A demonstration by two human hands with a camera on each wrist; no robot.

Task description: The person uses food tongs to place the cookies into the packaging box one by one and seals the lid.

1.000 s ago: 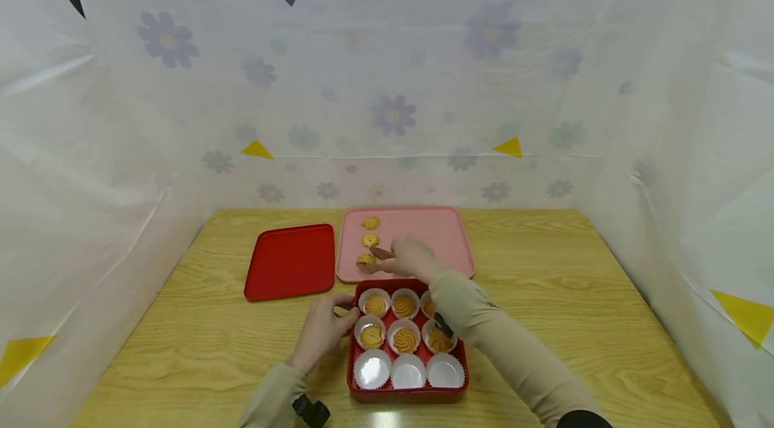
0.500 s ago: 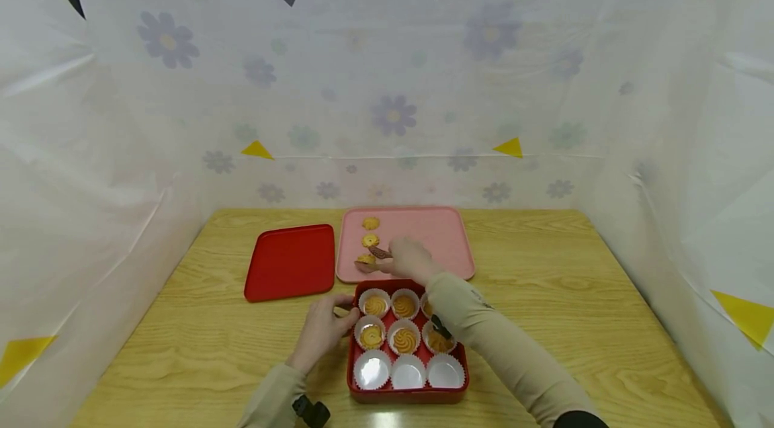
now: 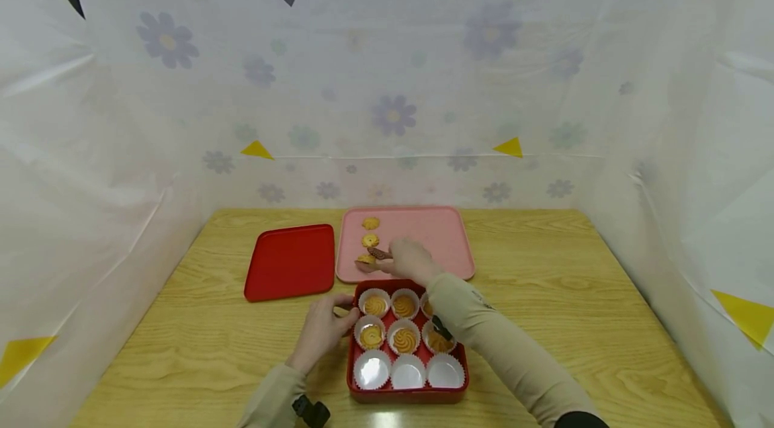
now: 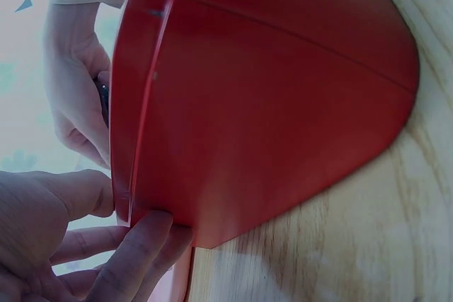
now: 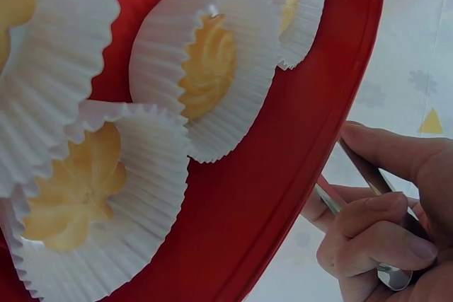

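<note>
Left hand first: our fingers curl round the left rim of the red box, pinching its smooth plastic edge against the thumb. Further left on the wood-grain table lies a flat red lid with rounded corners, well apart from the hand. Inside the box we count nine pleated white paper cups in three rows; the three nearest us are bare, and the six behind hold swirled golden cookies, though our sleeve covers part of the right column. Behind the box sits a matte pink tray bearing three loose cookies in a line. Our right hand hovers over the tray's front edge, gripping thin metal tongs whose tips meet the nearest cookie; whether they clasp it is too small to tell
</note>
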